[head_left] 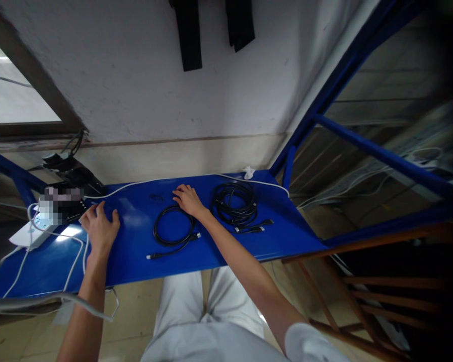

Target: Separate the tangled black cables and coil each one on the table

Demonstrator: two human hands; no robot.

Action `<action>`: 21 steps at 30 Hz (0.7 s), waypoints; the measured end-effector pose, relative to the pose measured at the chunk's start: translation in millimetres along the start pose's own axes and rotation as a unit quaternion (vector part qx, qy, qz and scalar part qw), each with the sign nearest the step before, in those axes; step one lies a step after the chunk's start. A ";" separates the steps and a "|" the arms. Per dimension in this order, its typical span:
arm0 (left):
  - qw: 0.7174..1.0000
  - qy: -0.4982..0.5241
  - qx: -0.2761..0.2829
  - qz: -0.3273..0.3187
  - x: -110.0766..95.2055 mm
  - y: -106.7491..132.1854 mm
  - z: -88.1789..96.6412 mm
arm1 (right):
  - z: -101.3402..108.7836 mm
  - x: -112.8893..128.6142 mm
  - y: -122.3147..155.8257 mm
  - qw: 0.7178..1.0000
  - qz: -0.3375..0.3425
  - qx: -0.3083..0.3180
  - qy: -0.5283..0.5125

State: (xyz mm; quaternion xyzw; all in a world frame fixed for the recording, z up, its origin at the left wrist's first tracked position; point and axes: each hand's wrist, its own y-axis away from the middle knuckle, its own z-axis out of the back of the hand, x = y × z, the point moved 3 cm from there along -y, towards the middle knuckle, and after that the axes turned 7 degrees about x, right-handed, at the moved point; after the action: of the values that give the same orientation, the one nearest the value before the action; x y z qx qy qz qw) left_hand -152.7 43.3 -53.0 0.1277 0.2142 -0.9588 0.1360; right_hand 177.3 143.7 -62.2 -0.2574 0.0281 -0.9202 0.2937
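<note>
A single black cable (156, 231) lies in a loose loop on the blue tabletop (132, 256), its two light-tipped plugs pointing toward the near edge. My right hand (189, 200) rests at the far right side of this loop, fingers loosely stretched and apart, covering a little of the cable. To the right of that wrist sits a larger pile of coiled black cables (236, 206) with several plug ends at its front. My left hand (101, 229) hovers over or touches the table on the left, thumb and fingers spread, with nothing visible in it.
A white power strip (32, 234) with white cords stands at the left end, beside a blurred-out dark item and a black cylindrical object (77, 173). Crumpled white paper (249, 172) lies at the back. Blue frame bars (362, 141) and a wooden chair (392, 296) are at right.
</note>
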 end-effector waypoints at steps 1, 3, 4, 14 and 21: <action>1.000 -0.001 -0.009 0.002 5.8 -0.2 1.5 | -2.7 -3.9 0.0 1.000 0.008 -0.001 -0.004; 1.000 0.003 -0.008 0.007 12.7 0.2 3.7 | -6.9 -9.3 3.6 1.000 0.020 -0.007 -0.013; 1.000 0.006 -0.004 0.014 13.8 0.8 4.5 | -8.3 -11.3 6.0 0.999 0.023 -0.012 -0.019; 0.998 -0.046 -0.031 -0.012 11.2 -4.1 10.8 | -9.1 -18.4 17.0 0.993 0.012 -0.093 -0.070; 0.998 -0.050 -0.033 -0.017 21.0 -10.1 15.7 | -6.0 -20.3 18.7 0.980 0.032 -0.129 -0.147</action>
State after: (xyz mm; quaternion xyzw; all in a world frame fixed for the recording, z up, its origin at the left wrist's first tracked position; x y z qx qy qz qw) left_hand -178.3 40.8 -41.8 0.0713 0.2407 -0.9587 0.1340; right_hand 198.3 138.9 -80.5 -0.4244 0.1114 -0.8510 0.2885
